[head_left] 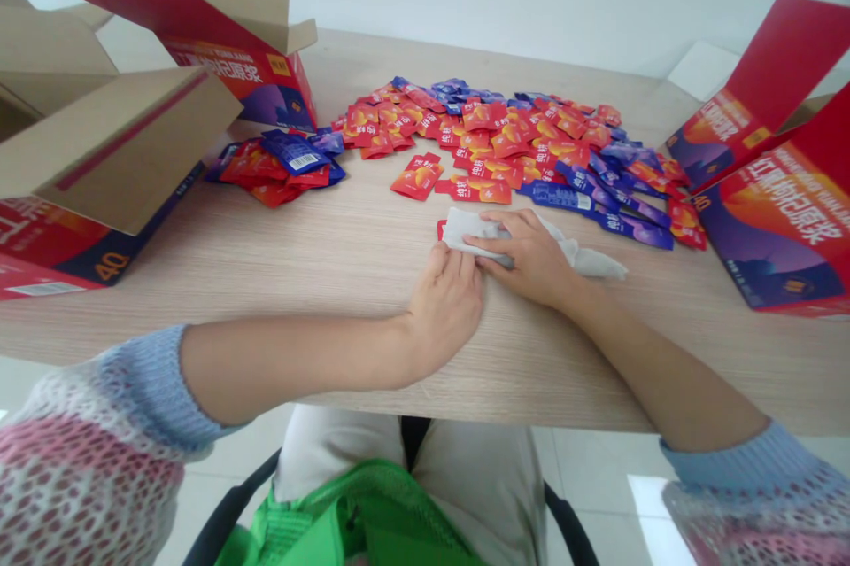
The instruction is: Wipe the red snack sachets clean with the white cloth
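A white cloth lies bunched over a red sachet, of which only a small red edge shows. My right hand presses down on the cloth with bent fingers, and the cloth's loose end trails to the right. Close beside it, my left hand has its fingers together at the near left edge of the cloth, against the sachet; its fingertips are partly hidden. Just beyond the hands lies a single red sachet, in front of a wide heap of red sachets and purple-blue ones.
Open red cartons stand at the left, back left and right. Near the left cartons sits a smaller pile of red and blue sachets. The wooden table's front edge runs above my lap.
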The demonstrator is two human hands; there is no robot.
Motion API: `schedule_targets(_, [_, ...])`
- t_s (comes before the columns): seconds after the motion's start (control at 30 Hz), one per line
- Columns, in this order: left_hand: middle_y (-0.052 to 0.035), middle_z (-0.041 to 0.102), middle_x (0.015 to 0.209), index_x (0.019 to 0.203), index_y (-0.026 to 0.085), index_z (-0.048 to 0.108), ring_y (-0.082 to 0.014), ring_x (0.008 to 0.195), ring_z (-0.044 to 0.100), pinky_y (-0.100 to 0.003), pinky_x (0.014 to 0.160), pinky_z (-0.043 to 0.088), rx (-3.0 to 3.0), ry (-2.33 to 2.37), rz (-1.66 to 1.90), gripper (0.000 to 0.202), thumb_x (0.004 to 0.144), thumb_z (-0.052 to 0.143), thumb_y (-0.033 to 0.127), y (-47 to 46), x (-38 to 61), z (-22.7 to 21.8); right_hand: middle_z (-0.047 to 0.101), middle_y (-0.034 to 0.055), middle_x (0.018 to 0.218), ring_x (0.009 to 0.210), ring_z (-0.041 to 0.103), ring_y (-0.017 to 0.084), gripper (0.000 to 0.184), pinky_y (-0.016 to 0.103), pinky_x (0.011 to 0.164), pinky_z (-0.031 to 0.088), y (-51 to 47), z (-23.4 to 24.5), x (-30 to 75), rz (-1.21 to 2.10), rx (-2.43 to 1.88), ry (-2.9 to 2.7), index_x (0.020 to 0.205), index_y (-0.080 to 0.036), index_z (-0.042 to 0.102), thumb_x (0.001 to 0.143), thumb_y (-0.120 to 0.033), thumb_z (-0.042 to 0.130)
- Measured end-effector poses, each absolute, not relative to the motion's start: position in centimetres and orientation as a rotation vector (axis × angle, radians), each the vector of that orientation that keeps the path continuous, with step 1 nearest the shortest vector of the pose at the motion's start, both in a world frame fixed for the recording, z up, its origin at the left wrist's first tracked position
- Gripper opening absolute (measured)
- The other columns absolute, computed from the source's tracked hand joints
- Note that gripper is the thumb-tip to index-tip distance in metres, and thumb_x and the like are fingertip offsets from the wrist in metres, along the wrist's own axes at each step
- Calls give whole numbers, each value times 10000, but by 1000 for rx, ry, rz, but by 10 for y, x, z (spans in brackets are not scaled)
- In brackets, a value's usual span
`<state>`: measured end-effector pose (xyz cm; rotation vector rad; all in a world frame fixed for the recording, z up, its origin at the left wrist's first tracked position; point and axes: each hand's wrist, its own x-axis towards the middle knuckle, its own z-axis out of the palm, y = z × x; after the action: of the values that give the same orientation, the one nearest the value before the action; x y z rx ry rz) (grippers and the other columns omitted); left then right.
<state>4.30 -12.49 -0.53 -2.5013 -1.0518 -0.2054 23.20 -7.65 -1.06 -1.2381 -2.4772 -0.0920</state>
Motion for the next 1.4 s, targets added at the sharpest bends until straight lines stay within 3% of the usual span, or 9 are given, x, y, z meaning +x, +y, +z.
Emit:
schedule_targets(0.13, [-143,673,896,967,81,695,-277,871,609,-476,884,434,-2541,-1058,-328,305,893,400,66,-116,44,-6,523,78,1394,1134,489,276,345,474,961,401,-71,-10,238,-29,-1182,-2519,1229,-303,656,928,-392,512])
schedule_targets(0.23, [-117,669,823,887,99,701,-266,851,607,-534,964,387,-2529,-1003,-481,276,901,425,96,-107,44,-7,495,23,1445,1031,513,251,337,469,907,430,-70,-10,241,-12,-1132,-2559,1244,-327,638,931,-354,514])
schedule_targets(0.47, [-140,707,911,970,111,707,-283,899,633,-566,1021,348,-2419,-983,-425,262,880,461,106,-107,40,-14,429,4,1489,1199,481,263,370,478,971,439,-69,-16,237,-77,-1106,-2576,1297,-321,593,938,-323,507])
schedule_targets(0.6, [-195,701,863,921,49,694,-301,827,654,-467,818,471,-2477,-1043,-323,245,866,464,110,-103,42,-14,556,15,1385,1347,387,264,378,466,997,423,-67,-17,236,-55,-1157,-2587,1313,-283,581,967,-356,446])
schedule_targets(0.73, [-141,661,715,799,89,660,-272,669,636,-387,651,473,-2583,-969,-314,196,832,469,66,-106,44,-9,610,17,1320,1393,335,262,350,451,1007,400,-66,-8,242,-157,-1206,-2613,1261,-249,628,972,-300,438])
schedule_targets(1.03, [-68,667,667,722,175,636,-235,639,640,-364,655,502,-2728,-1143,-684,194,848,509,247,-99,15,12,675,46,1225,1186,585,216,354,346,911,473,-61,0,266,-194,-1649,-2509,1248,-283,638,968,-302,422])
schedule_targets(1.2, [-41,694,821,800,181,624,-176,767,660,-296,727,520,-2918,-1183,-1408,130,831,518,249,-37,-9,16,662,-10,1248,1100,633,235,343,350,857,491,-60,-4,267,-101,-1699,-2332,1240,-341,637,957,-389,450])
schedule_targets(1.3, [-57,703,988,1025,165,629,-188,815,676,-323,761,543,-3272,-1090,-1273,264,802,574,297,-13,-10,1,675,-8,1224,1069,647,242,355,352,854,491,-58,-6,265,-40,-1713,-2230,1244,-331,637,951,-416,456])
schedule_targets(1.4, [-79,691,1064,981,163,662,-223,940,658,-371,856,519,-3245,-1121,-1159,240,819,578,319,-4,-8,-13,708,23,1156,1003,671,257,374,362,828,497,-58,-7,264,-52,-1716,-2152,1252,-307,639,952,-419,445])
